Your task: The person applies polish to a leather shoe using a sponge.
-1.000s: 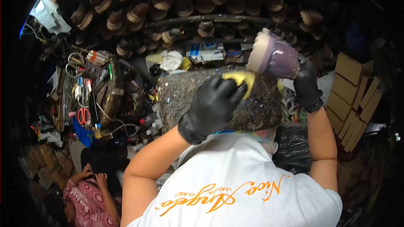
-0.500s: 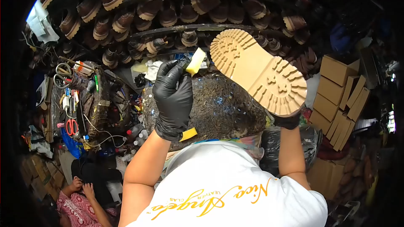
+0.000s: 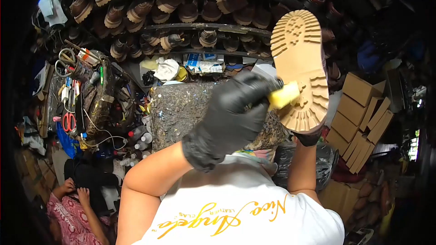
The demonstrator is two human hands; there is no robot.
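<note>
Head-view scene of a shoe workshop, read from left to right. At lower left a second person in a red patterned garment [image 3: 68, 213] sits low beside the wearer, both hands raised to the head. Above, red-handled scissors [image 3: 68, 121] and assorted tools hang at the cluttered edge of the desk [image 3: 181, 109], whose speckled, glue-crusted top fills the centre. Racks of brown boots [image 3: 181, 13] line the shelves behind it. The left hand [image 3: 231, 113], in a black glove, crosses in front of the desk; its grip is clenched on a yellow sponge [image 3: 284, 96], whose end presses against the tread. The boot [image 3: 302, 68] is held aloft at right of centre, its tan lugged sole turned toward the camera, toe uppermost. The right hand [image 3: 308, 137], also gloved in black, is largely hidden below the heel; it supports the boot from beneath, its grip evidently closed on the upper. Stacked cardboard boxes [image 3: 359, 113] stand at far right.
</note>
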